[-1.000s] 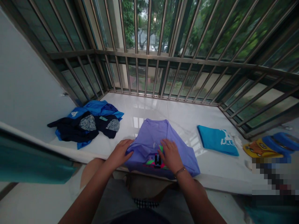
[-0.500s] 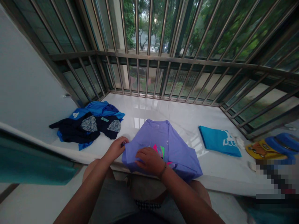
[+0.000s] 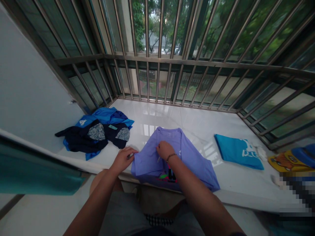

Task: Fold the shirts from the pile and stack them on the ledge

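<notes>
A purple long-sleeved shirt (image 3: 147,159) lies on the white ledge, its neckline away from me and its lower part hanging over the front edge. My left hand (image 3: 123,160) is closed, pinching the shirt's left edge. Higher up, over the chest, my right hand (image 3: 166,150) is closed with its fingertips gripping the fabric. A bright pink and green print shows partly beneath my right forearm. The shirt's right side is spread out, angled toward the front edge.
To the left is a loose pile of dark and blue clothes (image 3: 98,134). A folded turquoise garment with white lettering (image 3: 236,150) lies on the right. Beyond it stands a yellow and blue container (image 3: 290,160). Metal window bars (image 3: 177,60) enclose the ledge (image 3: 197,119).
My right hand has moved up from the shirt's lower left part to its chest, and its fingers have closed on the cloth. My left hand stays at the left edge. The view has shifted slightly.
</notes>
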{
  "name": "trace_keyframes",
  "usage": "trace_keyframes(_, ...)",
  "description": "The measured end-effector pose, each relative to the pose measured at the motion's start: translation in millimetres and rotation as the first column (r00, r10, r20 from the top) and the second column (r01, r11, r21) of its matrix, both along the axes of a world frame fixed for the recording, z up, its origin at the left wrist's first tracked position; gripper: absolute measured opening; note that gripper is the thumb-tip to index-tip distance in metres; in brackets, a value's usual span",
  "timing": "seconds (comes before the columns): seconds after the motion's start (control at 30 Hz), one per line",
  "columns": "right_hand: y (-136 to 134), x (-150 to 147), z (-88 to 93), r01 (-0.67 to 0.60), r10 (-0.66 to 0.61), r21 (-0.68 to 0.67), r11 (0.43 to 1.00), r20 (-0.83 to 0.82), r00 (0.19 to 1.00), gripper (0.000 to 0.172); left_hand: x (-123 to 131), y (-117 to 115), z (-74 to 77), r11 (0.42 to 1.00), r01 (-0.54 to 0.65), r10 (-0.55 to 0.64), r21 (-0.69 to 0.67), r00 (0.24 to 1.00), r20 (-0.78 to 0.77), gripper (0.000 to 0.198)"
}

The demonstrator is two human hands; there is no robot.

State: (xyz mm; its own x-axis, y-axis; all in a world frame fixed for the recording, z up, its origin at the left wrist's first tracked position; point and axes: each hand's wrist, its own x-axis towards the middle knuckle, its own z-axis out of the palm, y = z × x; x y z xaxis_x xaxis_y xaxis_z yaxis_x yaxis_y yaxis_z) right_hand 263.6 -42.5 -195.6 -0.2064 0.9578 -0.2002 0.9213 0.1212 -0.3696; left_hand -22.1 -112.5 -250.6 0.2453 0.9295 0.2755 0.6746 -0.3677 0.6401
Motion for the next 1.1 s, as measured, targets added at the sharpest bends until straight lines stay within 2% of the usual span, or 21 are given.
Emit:
trace_keyframes(0.17, -15, 11, -0.5, 0.075, -0.072, 0.019, 0.997, -0.115, 0.991, 0.030, -1, -1, 2.4, 1.000, -0.016, 0.017, -0.018, 1.000, 0.025, 0.028)
trace_keyframes(0.33, -24, 28, -8.9, 0.102, -0.113, -0.064, 0.993, -0.199, 0.974, 0.020, 0, -1, 1.1, 0.999, -0.025, 0.025, -0.021, 0.999, 0.024, 0.025)
trace_keyframes(0.47, -29, 36, -12.9, 0.110, -0.139, -0.141, 0.984, -0.217, 0.966, 0.022, -1, -1, -0.9, 1.000, -0.023, 0.023, -0.018, 1.000, 0.014, 0.025)
trace_keyframes(0.53, -32, 39, -12.4, 0.117, -0.144, -0.135, 0.984, -0.210, 0.967, 0.024, -3, 0, 0.4, 1.000, -0.022, 0.022, -0.017, 1.000, 0.014, 0.027)
trace_keyframes(0.63, -37, 42, -12.1, 0.102, -0.118, -0.093, 0.990, -0.185, 0.976, 0.031, 1, -2, 8.3, 0.995, -0.097, 0.097, 0.005, 0.995, 0.035, 0.031)
trace_keyframes(0.7, -42, 42, -13.4, 0.064, -0.077, -0.082, 0.995, -0.170, 0.982, 0.033, 15, -8, 15.4, 0.993, -0.109, 0.108, 0.036, 0.994, 0.022, 0.028)
trace_keyframes(0.77, -46, 39, -15.4, 0.014, -0.028, -0.087, 0.996, -0.169, 0.985, 0.029, 42, -20, 18.7, 0.998, -0.031, 0.033, 0.063, 0.999, -0.035, 0.027)
trace_keyframes(0.83, -48, 34, -16.7, -0.039, 0.023, -0.082, 0.996, -0.190, 0.981, 0.027, 78, -34, 14.7, 0.997, 0.036, -0.029, 0.072, 0.995, -0.100, 0.053)
trace_keyframes(0.9, -48, 28, -16.3, -0.098, 0.079, -0.071, 0.993, -0.232, 0.969, 0.028, 114, -45, 4.6, 0.997, -0.002, 0.011, 0.080, 0.993, -0.116, 0.085)
trace_keyframes(0.93, -46, 26, -15.4, -0.128, 0.108, -0.063, 0.990, -0.257, 0.960, 0.028, 129, -47, -0.9, 0.996, -0.046, 0.054, 0.081, 0.994, -0.099, 0.089)
trace_keyframes(1.0, -41, 24, -12.5, -0.173, 0.154, -0.037, 0.984, -0.298, 0.942, 0.028, 147, -45, -8.7, 0.985, -0.161, 0.162, 0.068, 0.986, -0.022, 0.071)
trace_keyframes(1.1, -26, 28, -7.5, -0.173, 0.176, 0.037, 0.984, -0.304, 0.936, 0.031, 145, -30, -5.5, 0.953, -0.301, 0.303, -0.037, 0.945, 0.125, 0.032)
